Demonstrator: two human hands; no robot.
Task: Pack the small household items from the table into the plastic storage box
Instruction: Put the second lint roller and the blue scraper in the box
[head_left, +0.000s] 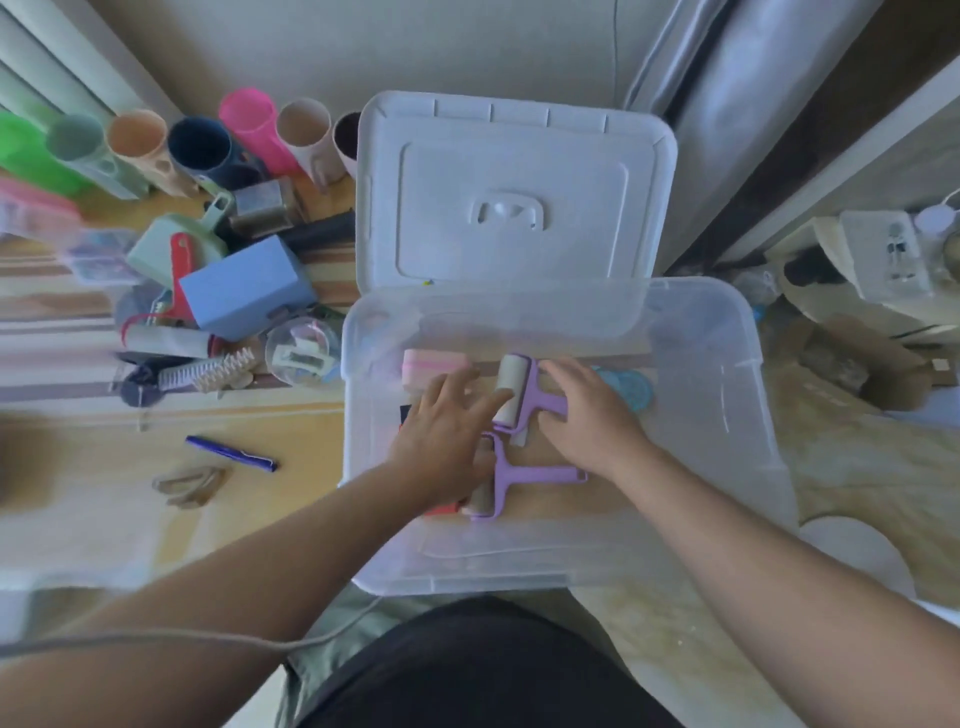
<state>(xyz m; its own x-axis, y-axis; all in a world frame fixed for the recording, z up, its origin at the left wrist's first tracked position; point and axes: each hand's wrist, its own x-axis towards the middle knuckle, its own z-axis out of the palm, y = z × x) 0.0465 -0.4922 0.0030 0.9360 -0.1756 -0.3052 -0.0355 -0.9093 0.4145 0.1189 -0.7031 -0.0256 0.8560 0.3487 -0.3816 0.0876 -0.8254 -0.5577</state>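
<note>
Both hands are down inside the clear plastic storage box (727, 395), whose lid (514, 192) stands open beyond them. The left hand (441, 431) lies flat with fingers spread, its fingertips touching the roll of the farther lint roller (511, 395). The right hand (592, 415) rests palm down, fingers loosely apart, over that roller's purple handle; neither hand is closed around anything.

Two purple lint rollers lie in the box. The nearer lint roller (511, 475) sits between the two wrists, its roll partly hidden under the left hand. Just beyond the left fingertips is one pink box (434, 361). Beyond and to the right of the right hand lies one round blue disc (631, 387), partly covered by the fingers. Something dark and something red peek out beneath the left hand, too hidden to name.

Well to the left of the left hand, on the surface (291, 514), the unpacked things remain: seven cups (200, 148) in a row at the far edge, one blue box (249, 286), one clear round container (301, 353), one white comb (208, 371), one blue pen (231, 453) and one beige clip (189, 486) nearest the left forearm. The rest of that pile is too blurred to count.
</note>
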